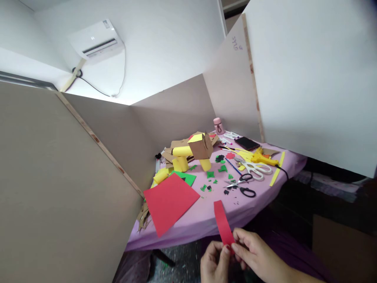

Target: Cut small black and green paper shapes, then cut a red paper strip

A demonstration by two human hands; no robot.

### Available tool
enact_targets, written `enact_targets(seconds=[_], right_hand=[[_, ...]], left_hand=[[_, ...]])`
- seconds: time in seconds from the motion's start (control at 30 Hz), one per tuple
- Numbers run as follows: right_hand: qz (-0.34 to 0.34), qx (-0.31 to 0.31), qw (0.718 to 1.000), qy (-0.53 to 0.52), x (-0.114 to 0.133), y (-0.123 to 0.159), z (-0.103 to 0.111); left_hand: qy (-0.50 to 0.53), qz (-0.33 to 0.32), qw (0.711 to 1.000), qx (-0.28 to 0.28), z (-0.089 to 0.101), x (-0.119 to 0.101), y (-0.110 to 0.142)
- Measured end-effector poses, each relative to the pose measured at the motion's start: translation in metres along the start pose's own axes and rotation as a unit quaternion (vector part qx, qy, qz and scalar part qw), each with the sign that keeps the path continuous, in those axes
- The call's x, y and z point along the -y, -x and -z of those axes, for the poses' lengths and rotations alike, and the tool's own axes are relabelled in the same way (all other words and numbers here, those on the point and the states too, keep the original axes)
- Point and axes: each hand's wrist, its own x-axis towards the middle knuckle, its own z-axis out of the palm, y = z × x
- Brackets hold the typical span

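Observation:
A narrow red paper strip [222, 222] is pinched at its lower end by my left hand [217, 260] and my right hand [250, 251], both closed close together at the table's front edge. The strip's far end points up over the purple tablecloth. Left of it lies a large sheet of red paper [171, 202], partly over green paper [188, 179]. Behind stands a figure of a brown cardboard box [200, 148] with rolled yellow paper tubes [182, 151]. Black-handled scissors [246, 186] lie beyond my right hand.
White-handled scissors [255, 169], a yellow glue gun [263, 158], a yellow strip [277, 169] and a phone [247, 143] lie at the right. Green scraps [210, 174] and a blue pencil [233, 166] are mid-table. A pink bottle [218, 126] stands at the back. Partition boards enclose the table.

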Motion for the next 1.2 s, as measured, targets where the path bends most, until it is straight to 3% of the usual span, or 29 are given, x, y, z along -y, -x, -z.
enact_targets(seconds=[0.2, 0.47, 0.57, 0.67, 0.8, 1.2], right_hand=[[0.004, 0.005, 1.0, 0.018, -0.003, 0.002, 0.002], [0.015, 0.004, 0.999, 0.04, -0.001, 0.002, 0.0], [0.02, 0.002, 0.998, 0.056, 0.001, 0.002, -0.001], [0.015, 0.004, 0.999, 0.048, 0.0, 0.002, -0.001], [0.008, 0.019, 0.999, 0.042, -0.006, 0.002, 0.0], [-0.031, 0.018, 0.999, -0.027, -0.004, 0.001, 0.003]], left_hand=[[-0.001, -0.015, 1.0, -0.023, 0.002, 0.001, -0.001], [-0.053, -0.003, 0.999, 0.0, 0.008, 0.017, -0.002], [-0.037, -0.003, 0.999, 0.004, 0.005, 0.018, -0.001], [0.009, 0.035, 0.999, 0.014, 0.004, 0.019, -0.003], [0.034, 0.071, 0.997, 0.0, 0.008, 0.017, -0.005], [0.023, 0.053, 0.998, -0.011, 0.005, 0.005, -0.001]])
